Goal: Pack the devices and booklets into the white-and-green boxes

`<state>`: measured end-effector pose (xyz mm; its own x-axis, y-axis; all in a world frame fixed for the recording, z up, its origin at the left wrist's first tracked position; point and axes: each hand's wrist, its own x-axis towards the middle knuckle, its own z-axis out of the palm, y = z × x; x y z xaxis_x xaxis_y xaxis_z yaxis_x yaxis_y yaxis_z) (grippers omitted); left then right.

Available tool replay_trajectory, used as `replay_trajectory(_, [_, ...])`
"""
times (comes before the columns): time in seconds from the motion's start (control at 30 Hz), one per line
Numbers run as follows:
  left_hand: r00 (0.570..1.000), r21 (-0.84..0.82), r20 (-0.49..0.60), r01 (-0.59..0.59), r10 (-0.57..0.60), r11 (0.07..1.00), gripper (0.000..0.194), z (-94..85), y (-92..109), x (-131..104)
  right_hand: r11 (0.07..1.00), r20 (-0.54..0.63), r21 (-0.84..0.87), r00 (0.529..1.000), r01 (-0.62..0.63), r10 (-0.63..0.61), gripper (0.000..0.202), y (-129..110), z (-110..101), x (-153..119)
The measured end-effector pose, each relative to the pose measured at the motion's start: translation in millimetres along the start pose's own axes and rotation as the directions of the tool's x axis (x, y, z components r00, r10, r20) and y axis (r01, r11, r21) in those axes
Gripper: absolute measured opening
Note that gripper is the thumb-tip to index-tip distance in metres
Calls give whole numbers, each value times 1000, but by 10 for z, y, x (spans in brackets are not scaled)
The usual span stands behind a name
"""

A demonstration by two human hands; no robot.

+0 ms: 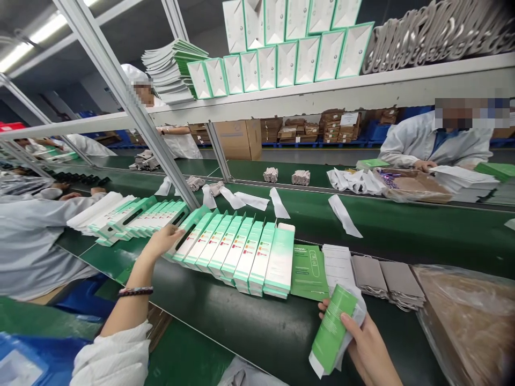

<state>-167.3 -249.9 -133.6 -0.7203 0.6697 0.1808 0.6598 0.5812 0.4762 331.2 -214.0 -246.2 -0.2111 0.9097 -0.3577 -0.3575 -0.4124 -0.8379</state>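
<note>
My right hand point(362, 338) grips a folded green leaflet point(333, 329), its thumb on the front; white paper shows behind it. At the left end of a leaning row of green-and-white cartons point(235, 249), my left hand point(164, 241) has its fingers closed over the edge of an end carton point(193, 228). Its fingertips are partly hidden there. Right of the row lie green booklets point(309, 271) and a stack of printed white sheets point(338, 262). Beyond them are two stacks of grey folded pouches point(370, 276) with cords.
A metal post point(137, 107) rises behind the cartons, and a shelf point(322, 91) crosses above with more cartons. White paper strips point(344, 214) lie on the green belt point(386, 220). A plastic-wrapped carton point(462, 321) stands at right. Co-workers sit left and across.
</note>
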Motion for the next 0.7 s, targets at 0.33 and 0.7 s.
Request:
replay_trajectory(0.33, [919,-892,218,51,329,449,61,670,838,-1894,968,194,223,968,115,-159,52,-379,137,-269])
replay_trajectory(0.7, [328,-757,494,618,805,213,74,1171,1607,-2426,976,389,-98,910,195,-143,38,-601,46,-339])
